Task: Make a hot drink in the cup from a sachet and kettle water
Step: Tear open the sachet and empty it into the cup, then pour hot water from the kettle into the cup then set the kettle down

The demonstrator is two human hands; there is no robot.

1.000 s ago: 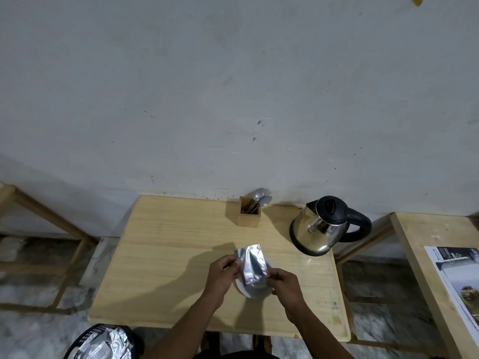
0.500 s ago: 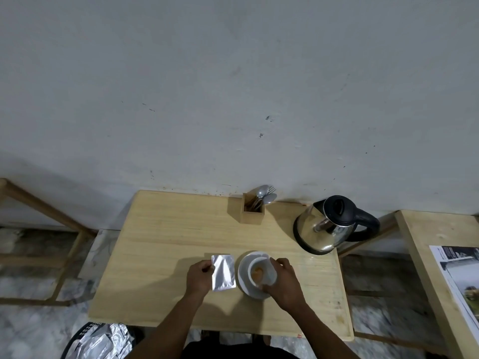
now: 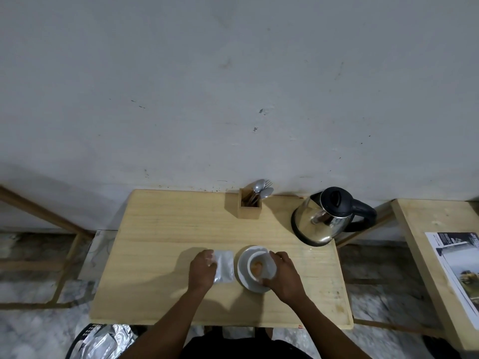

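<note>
A white cup (image 3: 259, 265) with orange-brown powder in its bottom stands on a white saucer (image 3: 242, 270) near the front middle of the wooden table (image 3: 166, 229). My right hand (image 3: 283, 277) wraps the cup's right side. The silver sachet (image 3: 224, 265) lies flat on the table just left of the saucer, and my left hand (image 3: 202, 272) rests on its left edge. A steel kettle (image 3: 324, 221) with a black lid and handle stands at the back right of the table.
A wooden holder with spoons and a fork (image 3: 250, 203) stands at the table's back edge by the wall. A black basket with silver wrappers (image 3: 101, 340) sits on the floor at the front left. A second table with a printed sheet (image 3: 456, 265) is at the right.
The sachet went from upright over the cup, held in both hands, to lying flat on the table left of the saucer. My right hand moved onto the cup.
</note>
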